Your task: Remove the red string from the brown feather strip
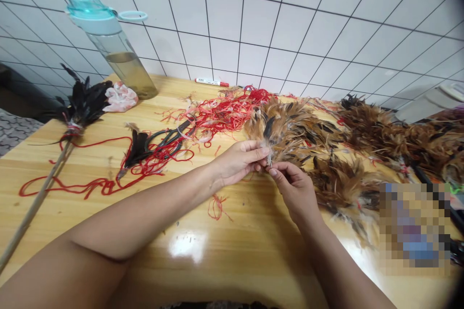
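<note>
1 teal-lidded bottle (pixel 125 55), 1 crumpled tissue (pixel 121 97) beside it, 1 red-capped marker (pixel 211 82) near white tiled wall (pixel 224 14)

From my remote seat I saw a bottle (pixel 126 58) at the back left of the table (pixel 239 246), a tissue (pixel 121 97) beside it, a duster (pixel 67 147) farther left. String (pixel 224 118) lay across the middle, scissors (pixel 173 133) among it, a marker (pixel 211 82) behind; feathers (pixel 344 178) spread over the right.

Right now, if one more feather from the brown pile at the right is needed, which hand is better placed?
Probably the right hand: it is nearer that brown pile and seems only at the quill ends, while the left hand pinches the feathers above.
</note>
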Demonstrator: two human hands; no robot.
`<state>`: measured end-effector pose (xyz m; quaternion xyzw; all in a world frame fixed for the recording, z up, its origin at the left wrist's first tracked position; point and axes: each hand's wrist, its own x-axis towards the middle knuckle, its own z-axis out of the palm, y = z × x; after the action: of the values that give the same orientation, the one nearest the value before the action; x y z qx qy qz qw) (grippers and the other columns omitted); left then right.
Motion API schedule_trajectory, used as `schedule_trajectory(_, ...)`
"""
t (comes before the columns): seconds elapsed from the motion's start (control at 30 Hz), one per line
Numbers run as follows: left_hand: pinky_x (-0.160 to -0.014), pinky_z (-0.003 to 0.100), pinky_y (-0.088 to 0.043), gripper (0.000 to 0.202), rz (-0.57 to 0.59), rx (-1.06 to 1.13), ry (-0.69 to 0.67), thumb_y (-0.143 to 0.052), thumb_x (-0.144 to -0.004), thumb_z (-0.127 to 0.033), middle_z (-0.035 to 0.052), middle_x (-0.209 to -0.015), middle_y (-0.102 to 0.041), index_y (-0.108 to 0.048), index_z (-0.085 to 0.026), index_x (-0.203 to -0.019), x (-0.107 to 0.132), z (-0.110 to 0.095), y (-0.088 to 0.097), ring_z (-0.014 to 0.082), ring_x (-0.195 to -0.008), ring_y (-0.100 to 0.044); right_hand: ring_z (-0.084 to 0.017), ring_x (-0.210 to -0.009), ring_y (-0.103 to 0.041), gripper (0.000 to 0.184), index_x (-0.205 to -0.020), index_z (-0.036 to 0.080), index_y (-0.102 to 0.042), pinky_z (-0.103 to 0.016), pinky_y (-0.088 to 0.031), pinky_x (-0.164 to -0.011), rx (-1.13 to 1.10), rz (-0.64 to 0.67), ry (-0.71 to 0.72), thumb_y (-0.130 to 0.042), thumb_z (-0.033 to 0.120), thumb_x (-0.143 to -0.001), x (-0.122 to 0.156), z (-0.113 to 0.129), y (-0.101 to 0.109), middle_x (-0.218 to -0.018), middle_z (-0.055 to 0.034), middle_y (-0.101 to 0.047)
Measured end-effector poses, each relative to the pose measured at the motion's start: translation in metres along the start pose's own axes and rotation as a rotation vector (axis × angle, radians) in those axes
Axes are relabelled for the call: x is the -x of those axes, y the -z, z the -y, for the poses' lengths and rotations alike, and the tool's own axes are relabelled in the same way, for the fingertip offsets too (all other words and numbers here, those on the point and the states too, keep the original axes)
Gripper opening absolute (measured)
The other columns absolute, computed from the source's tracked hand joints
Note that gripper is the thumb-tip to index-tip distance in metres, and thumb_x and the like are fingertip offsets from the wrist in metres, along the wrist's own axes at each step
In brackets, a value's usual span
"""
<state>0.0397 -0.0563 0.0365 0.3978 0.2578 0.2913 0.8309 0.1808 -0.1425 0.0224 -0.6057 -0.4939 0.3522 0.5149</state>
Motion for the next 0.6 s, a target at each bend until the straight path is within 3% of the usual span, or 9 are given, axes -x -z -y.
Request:
schedule_trajectory(0.27, -0.058, 0.021, -0.037, 0.03, 0.011, -0.061, -0.016, -0.075, -0.069, -0.033, -0.0019, -0.063, -0.058, -0.054, -0.011, -0.072, 0.001, -0.0008, -0.0026, 0.0049, -0.056, -0.051, -0.014, -0.071, -0.06, 0.02, -0.082, 0.019, -0.066, -0.026, -0.047, -0.066, 0.036, 0.044, 0.04, -0.062, 0.038, -0.082, 0.0009, 0.0033, -0.0005, -0.076, -0.0022, -0.068)
schedule_trajectory(0.6, -0.059, 0.021, -0.039, 0.024, 0.001, -0.285, -0.093, -0.07, -0.072, -0.031, -0.002, -0.065, -0.057, -0.057, -0.011, -0.076, 0.0026, -0.003, -0.003, 0.0061, -0.059, -0.05, -0.012, -0.054, -0.048, 0.027, -0.09, 0.019, -0.07, -0.024, -0.04, -0.05, 0.015, 0.064, -0.023, -0.064, 0.042, -0.078, -0.0035, 0.0051, 0.0087, -0.057, 0.0017, -0.055)
